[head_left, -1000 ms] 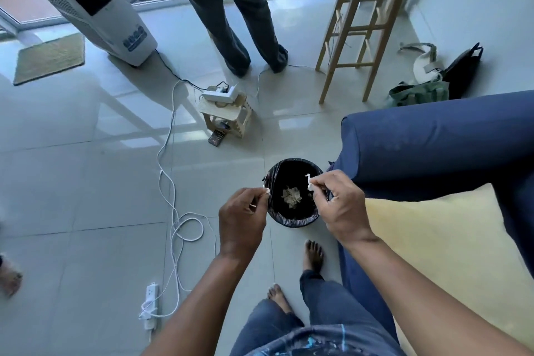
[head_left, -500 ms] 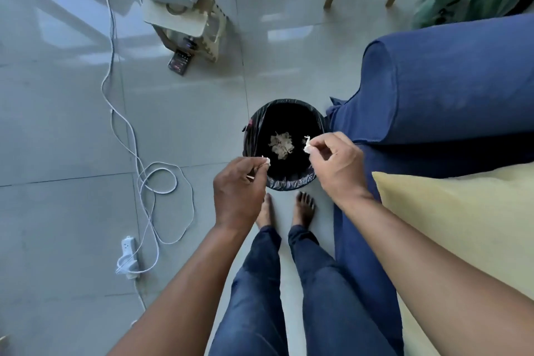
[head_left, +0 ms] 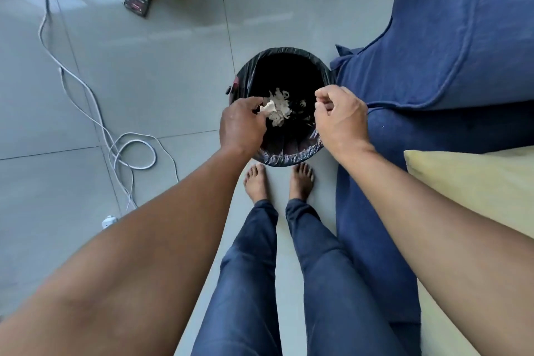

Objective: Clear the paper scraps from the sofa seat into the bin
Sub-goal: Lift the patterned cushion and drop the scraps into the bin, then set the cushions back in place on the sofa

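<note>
Both arms are stretched forward and down over the bin [head_left: 289, 153], which stands on the floor beside the sofa [head_left: 433, 52]. A crumpled paper scrap [head_left: 267, 108] is pinched at the left hand [head_left: 241, 124] fingertips above the bin mouth. The right hand [head_left: 341, 117] is curled loosely, fingers close together; whether anything is held there cannot be told. More scraps [head_left: 281, 115] lie inside the bin.

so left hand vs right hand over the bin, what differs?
The left hand pinches a crumpled paper scrap; the right hand shows no paper, fingers loosely curled. The left hand is shaded, the right hand brightly lit. Both hang over the rim of the black-lined bin, where scraps already lie.
</note>
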{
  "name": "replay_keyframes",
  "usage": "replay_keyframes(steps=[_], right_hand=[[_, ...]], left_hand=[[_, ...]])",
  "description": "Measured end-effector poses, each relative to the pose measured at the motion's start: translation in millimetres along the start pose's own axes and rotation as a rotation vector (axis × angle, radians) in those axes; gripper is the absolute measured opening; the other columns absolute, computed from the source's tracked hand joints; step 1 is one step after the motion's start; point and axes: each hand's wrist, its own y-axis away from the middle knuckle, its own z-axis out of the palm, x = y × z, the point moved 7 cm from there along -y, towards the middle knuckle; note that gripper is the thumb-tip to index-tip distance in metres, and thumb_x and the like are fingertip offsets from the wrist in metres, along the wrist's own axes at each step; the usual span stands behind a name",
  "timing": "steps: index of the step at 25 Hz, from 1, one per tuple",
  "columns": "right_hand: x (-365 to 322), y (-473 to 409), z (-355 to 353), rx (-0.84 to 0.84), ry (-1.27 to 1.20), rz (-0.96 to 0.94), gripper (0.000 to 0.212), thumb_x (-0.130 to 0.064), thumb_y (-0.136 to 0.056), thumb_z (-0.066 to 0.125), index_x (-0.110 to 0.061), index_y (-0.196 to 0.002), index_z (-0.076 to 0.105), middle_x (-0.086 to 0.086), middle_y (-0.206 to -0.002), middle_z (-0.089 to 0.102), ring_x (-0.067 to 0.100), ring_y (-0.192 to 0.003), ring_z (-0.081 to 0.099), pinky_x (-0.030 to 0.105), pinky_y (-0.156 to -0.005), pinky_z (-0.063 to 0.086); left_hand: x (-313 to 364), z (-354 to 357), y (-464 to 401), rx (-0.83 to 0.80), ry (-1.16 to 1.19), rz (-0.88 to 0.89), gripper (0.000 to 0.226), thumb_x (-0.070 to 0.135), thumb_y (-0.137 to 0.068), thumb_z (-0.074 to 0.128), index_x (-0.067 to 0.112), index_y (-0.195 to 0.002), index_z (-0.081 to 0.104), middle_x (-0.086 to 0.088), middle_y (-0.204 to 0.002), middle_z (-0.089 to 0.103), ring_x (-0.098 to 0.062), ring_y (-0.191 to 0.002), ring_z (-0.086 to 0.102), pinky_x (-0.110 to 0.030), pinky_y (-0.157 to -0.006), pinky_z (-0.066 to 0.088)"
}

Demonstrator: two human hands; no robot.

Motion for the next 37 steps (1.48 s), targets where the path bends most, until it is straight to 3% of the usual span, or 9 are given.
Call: replay_keyframes(steps=[3, 6, 11, 15, 19, 23, 27, 32, 37], right_hand=[[-11, 18, -29, 0.056, -0.049, -0.01, 0.018, -0.007, -0.083, 0.061, -0.015, -0.095, 0.07, 0.005, -0.092, 0.068, 0.022, -0.077, 0.066, 0.044, -0.076, 0.057], [-33, 40, -66, 0.11, -0.1, -0.014, 0.018, -0.005, -0.083, 0.062, -0.015, -0.096, 0.07, 0.004, -0.094, 0.069, 0.019, -0.077, 0.066, 0.043, -0.076, 0.058], [-73, 96, -144, 0.207, -0.143, -0.016, 0.016, -0.005, -0.086, 0.065, -0.015, -0.098, 0.07, 0.0, -0.094, 0.067, 0.014, -0.076, 0.063, 0.039, -0.076, 0.056], [-95, 141, -210, 0.337, -0.192, -0.011, 0.016, -0.006, -0.087, 0.067, -0.016, -0.099, 0.07, -0.001, -0.095, 0.068, 0.013, -0.077, 0.064, 0.039, -0.074, 0.057], [-101, 189, -262, 0.467, -0.211, 0.003, 0.016, -0.008, -0.089, 0.066, -0.015, -0.103, 0.07, -0.002, -0.096, 0.067, 0.015, -0.081, 0.065, 0.039, -0.075, 0.058], [-82, 250, -311, 0.658, -0.208, 0.099, 0.016, -0.008, -0.09, 0.065, -0.013, -0.104, 0.07, -0.003, -0.098, 0.068, 0.012, -0.085, 0.065, 0.034, -0.08, 0.057], [-49, 307, -342, 0.821, -0.195, 0.259, 0.015, -0.006, -0.088, 0.066, -0.016, -0.099, 0.071, -0.006, -0.094, 0.068, 0.009, -0.079, 0.061, 0.031, -0.078, 0.055], [-15, 369, -382, 1.022, -0.201, 0.397, 0.015, -0.006, -0.088, 0.067, -0.016, -0.098, 0.069, -0.007, -0.093, 0.067, 0.013, -0.081, 0.063, 0.035, -0.077, 0.057], [17, 414, -411, 1.164, -0.224, 0.468, 0.016, -0.007, -0.089, 0.066, -0.015, -0.103, 0.069, -0.007, -0.097, 0.067, 0.01, -0.086, 0.064, 0.034, -0.078, 0.057]], left_hand=[[12, -23, 4, 0.012, -0.05, -0.001, 0.034, 0.023, -0.09, 0.062, 0.024, -0.123, 0.07, -0.003, -0.111, 0.075, -0.021, -0.104, 0.068, -0.032, -0.099, 0.051], [33, -60, 34, 0.056, -0.06, 0.065, 0.029, 0.028, -0.09, 0.059, 0.025, -0.115, 0.073, 0.003, -0.107, 0.076, -0.016, -0.098, 0.07, -0.03, -0.092, 0.052], [86, -122, 117, 0.104, -0.002, 0.241, 0.02, 0.025, -0.093, 0.062, 0.023, -0.108, 0.075, 0.006, -0.107, 0.075, -0.016, -0.088, 0.072, -0.033, -0.086, 0.055], [145, -154, 174, 0.106, 0.011, 0.436, 0.018, 0.022, -0.092, 0.066, 0.024, -0.107, 0.075, 0.01, -0.111, 0.074, -0.013, -0.092, 0.071, -0.032, -0.087, 0.056], [200, -171, 213, 0.071, -0.017, 0.576, 0.019, 0.021, -0.093, 0.066, 0.023, -0.109, 0.075, 0.009, -0.112, 0.074, -0.011, -0.098, 0.069, -0.021, -0.088, 0.047], [253, -165, 252, -0.023, -0.048, 0.748, 0.017, 0.021, -0.093, 0.064, 0.024, -0.106, 0.074, 0.012, -0.11, 0.073, -0.012, -0.099, 0.068, -0.018, -0.085, 0.042], [295, -135, 290, -0.156, -0.119, 0.929, 0.021, 0.03, -0.096, 0.06, 0.029, -0.114, 0.07, 0.016, -0.117, 0.069, -0.009, -0.093, 0.068, -0.025, -0.078, 0.05], [345, -91, 343, -0.308, -0.227, 1.161, 0.038, 0.034, -0.096, 0.061, 0.025, -0.133, 0.061, 0.014, -0.14, 0.057, -0.007, -0.127, 0.054, -0.026, -0.1, 0.047], [393, -49, 395, -0.379, -0.299, 1.347, 0.046, 0.033, -0.096, 0.061, 0.02, -0.14, 0.055, 0.008, -0.147, 0.051, -0.009, -0.136, 0.047, -0.028, -0.107, 0.042]])
